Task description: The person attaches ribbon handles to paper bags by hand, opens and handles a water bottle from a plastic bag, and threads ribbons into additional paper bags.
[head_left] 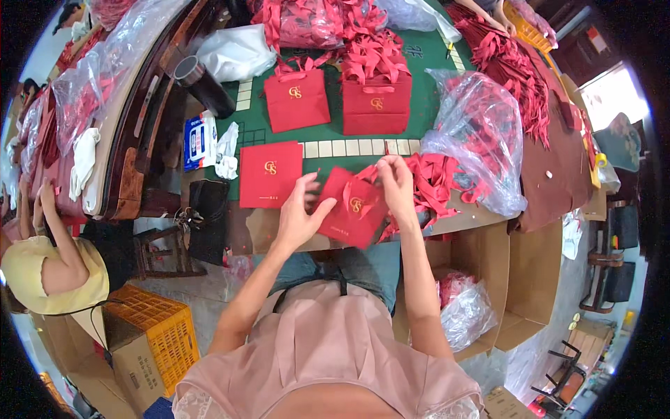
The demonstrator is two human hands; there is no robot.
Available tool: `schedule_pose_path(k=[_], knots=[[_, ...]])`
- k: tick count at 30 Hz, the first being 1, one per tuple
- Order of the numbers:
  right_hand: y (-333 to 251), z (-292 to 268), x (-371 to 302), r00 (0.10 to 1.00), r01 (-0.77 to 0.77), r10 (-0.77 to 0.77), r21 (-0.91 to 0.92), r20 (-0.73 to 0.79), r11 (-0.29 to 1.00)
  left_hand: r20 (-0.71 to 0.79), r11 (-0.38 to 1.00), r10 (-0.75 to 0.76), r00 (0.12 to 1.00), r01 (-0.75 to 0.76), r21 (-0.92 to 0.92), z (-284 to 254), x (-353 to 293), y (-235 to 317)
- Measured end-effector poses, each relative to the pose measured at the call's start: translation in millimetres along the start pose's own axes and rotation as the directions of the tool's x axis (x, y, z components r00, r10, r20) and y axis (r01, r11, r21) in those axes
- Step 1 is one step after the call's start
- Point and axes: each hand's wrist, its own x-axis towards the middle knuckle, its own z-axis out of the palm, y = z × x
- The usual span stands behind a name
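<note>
The right hand (pixel 399 187) pinches the ribbon (pixel 368 174) of a tilted red bag (pixel 354 211) at the table's near edge. The left hand (pixel 299 215), loosely spread, is at its left side; contact I can't tell. Around: a flat stack (pixel 271 183) left, ribbon pile (pixel 434 183) right, tiles (pixel 342 148) beyond.

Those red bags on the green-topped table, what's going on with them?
A person has a red bag with a ribbon just above their lap. The left hand, fingers spread, is at its left edge; the right hand is by the ribbon, its exact grip unclear. Flat red pieces lie to the left, red ribbons to the right, and more red bags farther back.
</note>
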Motion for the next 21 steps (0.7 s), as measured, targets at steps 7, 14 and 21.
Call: schedule_pose_path(k=[7,14,21], knots=[[5,4,3,0.949,-0.214,0.288,0.402,-0.131,0.89,0.122,0.699,-0.069,0.99,0.135,-0.702,11,-18,-6],[-5,8,13,0.96,-0.201,0.258,0.373,-0.111,0.906,-0.03,0.884,-0.005,1.0,-0.009,-0.468,12,-35,8],[-2,4,29,0.967,-0.12,0.179,0.298,-0.181,0.947,0.002,0.867,-0.013,1.0,0.012,-0.498,-2,-54,16]])
